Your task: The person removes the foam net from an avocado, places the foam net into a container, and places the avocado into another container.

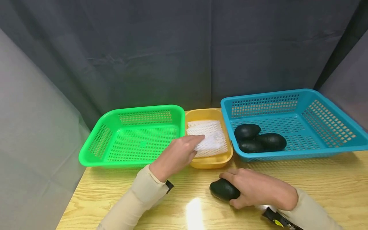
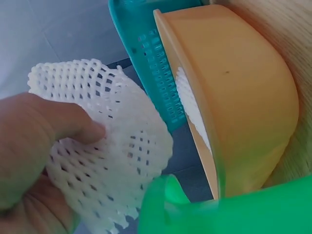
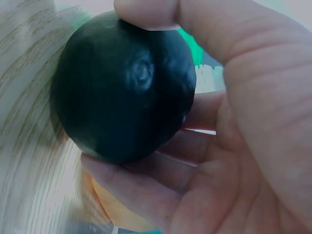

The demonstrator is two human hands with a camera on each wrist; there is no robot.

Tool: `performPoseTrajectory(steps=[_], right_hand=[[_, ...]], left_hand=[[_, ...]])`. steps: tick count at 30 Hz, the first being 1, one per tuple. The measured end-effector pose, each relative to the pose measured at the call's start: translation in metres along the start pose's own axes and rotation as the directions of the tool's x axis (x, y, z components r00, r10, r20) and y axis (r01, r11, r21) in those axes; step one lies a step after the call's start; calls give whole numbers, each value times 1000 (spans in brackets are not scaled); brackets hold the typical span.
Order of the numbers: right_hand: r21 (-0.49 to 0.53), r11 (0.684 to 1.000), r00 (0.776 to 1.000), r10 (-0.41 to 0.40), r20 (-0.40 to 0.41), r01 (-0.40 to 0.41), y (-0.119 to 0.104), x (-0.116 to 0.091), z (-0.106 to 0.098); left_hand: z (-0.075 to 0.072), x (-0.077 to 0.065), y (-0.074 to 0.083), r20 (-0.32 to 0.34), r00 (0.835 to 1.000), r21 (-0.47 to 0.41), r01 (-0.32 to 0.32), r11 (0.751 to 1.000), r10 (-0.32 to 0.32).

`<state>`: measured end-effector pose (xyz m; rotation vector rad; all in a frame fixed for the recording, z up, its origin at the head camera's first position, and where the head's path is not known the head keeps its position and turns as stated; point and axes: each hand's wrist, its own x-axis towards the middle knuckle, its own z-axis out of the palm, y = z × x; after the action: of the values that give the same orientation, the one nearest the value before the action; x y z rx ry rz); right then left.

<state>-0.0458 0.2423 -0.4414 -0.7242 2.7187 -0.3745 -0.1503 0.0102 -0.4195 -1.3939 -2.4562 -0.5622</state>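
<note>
My left hand (image 1: 176, 155) pinches a white foam net sleeve (image 2: 129, 119) between thumb and fingers. In the left wrist view the sleeve is lifted outside the yellow basket (image 1: 211, 164), and more white netting (image 2: 191, 108) shows inside the basket. With curled fingers and thumb, my right hand (image 1: 256, 187) grips a dark green avocado (image 1: 223, 189) low over the table, in front of the yellow basket. The avocado's rounded end faces the right wrist camera, its skin dark and shiny. Several fingertips wrap its underside in that view.
A green basket (image 1: 129, 164) stands at the left, its perforated floor bare. At the right, a blue basket (image 1: 299, 153) holds three dark avocados (image 1: 271, 141) in its near left corner. The yellow basket sits between them on the wooden table (image 1: 325, 182). A dark curtain (image 1: 172, 64) hangs behind.
</note>
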Motion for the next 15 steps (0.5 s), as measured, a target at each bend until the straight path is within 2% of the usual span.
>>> performPoseTrajectory(steps=[7,15], right_hand=[[-7,1000,1000,6,-8,-6,-2,0,0],[-27,1000,1000,-9,-9,9,-3,-2,-1]], left_hand=[[7,12,1,24,1000,31,5,1000,-5],[14,24,7,18,999,69,-43,997,42]])
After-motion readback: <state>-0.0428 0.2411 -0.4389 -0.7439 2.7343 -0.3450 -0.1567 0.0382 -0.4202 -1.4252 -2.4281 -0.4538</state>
